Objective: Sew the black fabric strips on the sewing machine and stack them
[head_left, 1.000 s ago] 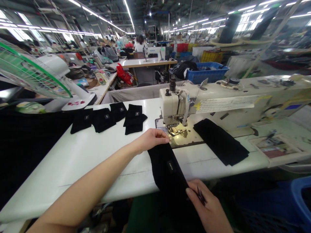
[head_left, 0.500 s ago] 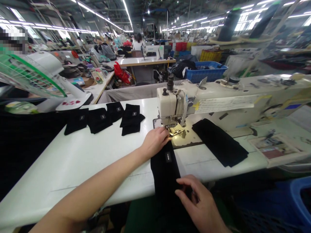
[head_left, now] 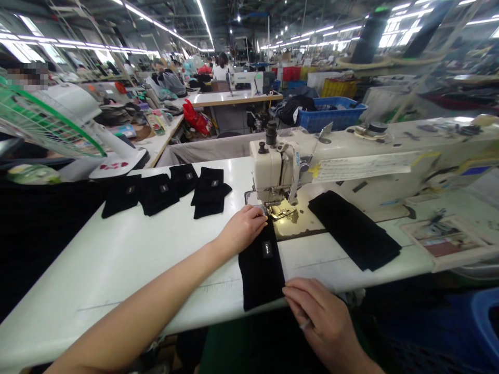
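A black fabric strip (head_left: 259,275) with a small label lies on the white table, its far end at the needle area of the sewing machine (head_left: 268,171). My left hand (head_left: 244,226) has its fingers closed on the fabric's far left edge, close beside the presser foot. My right hand (head_left: 317,309), a ring on one finger, pinches the near right edge of the same strip. Flat on the table right of the needle lies a stack of black fabric (head_left: 353,231). Several labelled black pieces (head_left: 159,192) are spread at the table's back left.
A green-rimmed fan (head_left: 50,119) stands at the left. Beyond the machine is a blue basket (head_left: 331,114) with dark cloth. A parts tray (head_left: 444,239) sits at the right, and another blue basket (head_left: 483,317) is low at the right.
The strip's near end now lies on the table edge, with its lower corners visible. My right hand has closed its fingers on the edge. My left hand has shifted slightly left.
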`<state>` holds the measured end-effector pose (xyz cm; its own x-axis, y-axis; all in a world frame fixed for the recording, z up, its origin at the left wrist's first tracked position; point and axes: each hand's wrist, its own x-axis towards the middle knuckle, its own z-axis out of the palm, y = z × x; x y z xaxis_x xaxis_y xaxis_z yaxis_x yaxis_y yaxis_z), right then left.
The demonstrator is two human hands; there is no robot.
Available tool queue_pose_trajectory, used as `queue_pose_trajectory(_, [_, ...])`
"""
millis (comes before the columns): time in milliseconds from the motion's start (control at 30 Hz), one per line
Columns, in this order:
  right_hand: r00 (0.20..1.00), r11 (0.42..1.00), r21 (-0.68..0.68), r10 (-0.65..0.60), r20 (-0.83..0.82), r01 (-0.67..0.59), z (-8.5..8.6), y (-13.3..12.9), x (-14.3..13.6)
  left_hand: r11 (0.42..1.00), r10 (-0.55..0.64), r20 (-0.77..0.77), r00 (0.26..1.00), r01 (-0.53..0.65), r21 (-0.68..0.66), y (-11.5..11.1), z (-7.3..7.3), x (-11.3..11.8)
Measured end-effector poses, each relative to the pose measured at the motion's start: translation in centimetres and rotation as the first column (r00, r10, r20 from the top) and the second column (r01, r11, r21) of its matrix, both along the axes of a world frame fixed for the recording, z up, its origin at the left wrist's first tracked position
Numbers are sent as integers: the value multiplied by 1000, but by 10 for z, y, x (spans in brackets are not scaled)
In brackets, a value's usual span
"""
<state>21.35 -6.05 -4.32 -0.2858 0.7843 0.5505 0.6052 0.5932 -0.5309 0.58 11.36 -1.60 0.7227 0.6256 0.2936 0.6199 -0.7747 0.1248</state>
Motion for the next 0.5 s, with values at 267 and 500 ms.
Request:
queue_pose_trajectory(267, [998,1000,9,-12,66,11,6,7,0,1000,16,3,1000,-16,-1,10,-2,-2])
queue_pose_trajectory(500, [995,999,-36,-10,96,14,3,3,0,999,32,-54,998,-32,12,1,9,0])
